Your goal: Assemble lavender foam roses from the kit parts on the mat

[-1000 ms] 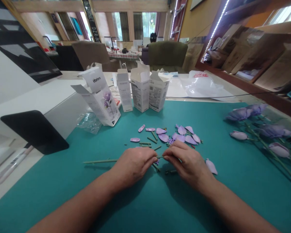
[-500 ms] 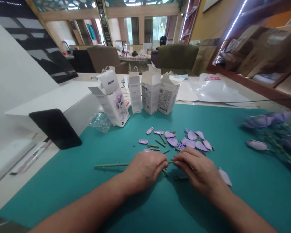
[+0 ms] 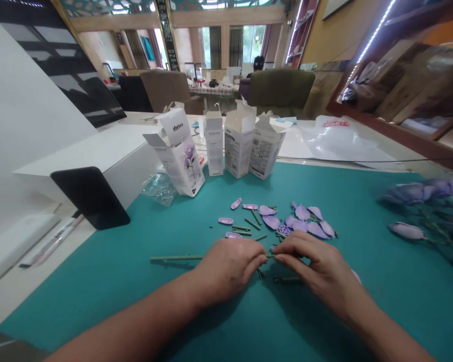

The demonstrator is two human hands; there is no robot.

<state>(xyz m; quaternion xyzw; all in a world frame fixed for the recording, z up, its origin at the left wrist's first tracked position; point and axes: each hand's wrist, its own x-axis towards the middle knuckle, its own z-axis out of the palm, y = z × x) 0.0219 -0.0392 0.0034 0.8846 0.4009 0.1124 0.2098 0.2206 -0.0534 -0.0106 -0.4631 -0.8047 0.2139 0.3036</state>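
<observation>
Green stem (image 3: 176, 258) over the teal mat (image 3: 154, 311), grasped in the fingers of the left hand (image 3: 230, 266), its long end pointing left; fingers of the right hand (image 3: 317, 261) pinch at its other end; lilac petals (image 3: 271, 222) and short green rods (image 3: 252, 223) lie just beyond the hands.

The flap (image 3: 172, 123) of the leftmost box (image 3: 181, 168) bears a name ending "brixx" — the dark pillar (image 3: 167, 35), letters "DZ".

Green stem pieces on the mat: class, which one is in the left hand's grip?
The long green stem, jutting leftward past the left hand; the loose green pieces near the purple petals are shorter and lie ungripped.
</observation>
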